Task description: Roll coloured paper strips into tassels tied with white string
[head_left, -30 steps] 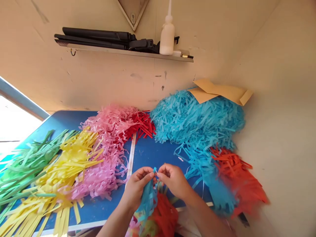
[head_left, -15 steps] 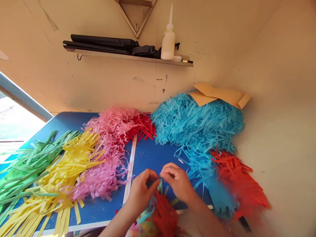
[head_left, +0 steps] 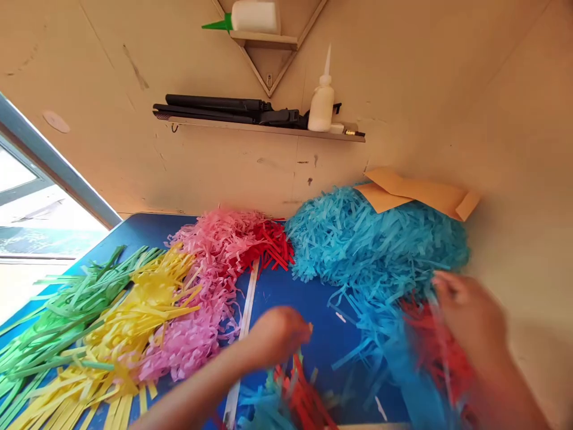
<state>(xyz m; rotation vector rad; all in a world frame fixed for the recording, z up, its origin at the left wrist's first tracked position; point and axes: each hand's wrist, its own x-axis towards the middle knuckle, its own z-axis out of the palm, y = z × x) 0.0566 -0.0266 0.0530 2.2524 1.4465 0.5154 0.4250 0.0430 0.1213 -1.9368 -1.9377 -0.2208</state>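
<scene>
My left hand (head_left: 282,335) is closed, its fingertips pinched just above a bunch of red and blue paper fringe (head_left: 302,397) at the table's near edge; what lies between the fingers is too small to make out. Out to the right, my right hand (head_left: 472,316) is blurred and closed, in front of the blue paper fringe (head_left: 376,239) and red fringe (head_left: 421,328). A thin pale string (head_left: 444,358) hangs from its fingertips. The string's lower end is smeared by motion.
Green (head_left: 67,316), yellow (head_left: 138,304), pink (head_left: 219,239) and lilac fringe (head_left: 188,352) cover the left of the blue table (head_left: 313,304). Folded brown paper (head_left: 421,192) lies on the blue pile. A wall shelf (head_left: 268,128) holds a white bottle (head_left: 321,107) and a black hair straightener (head_left: 215,107).
My hands were together, pinching above the fringe bunch. Now they are apart: my right hand has swung far right with the string, while the left stays near the bunch. The view has tilted up.
</scene>
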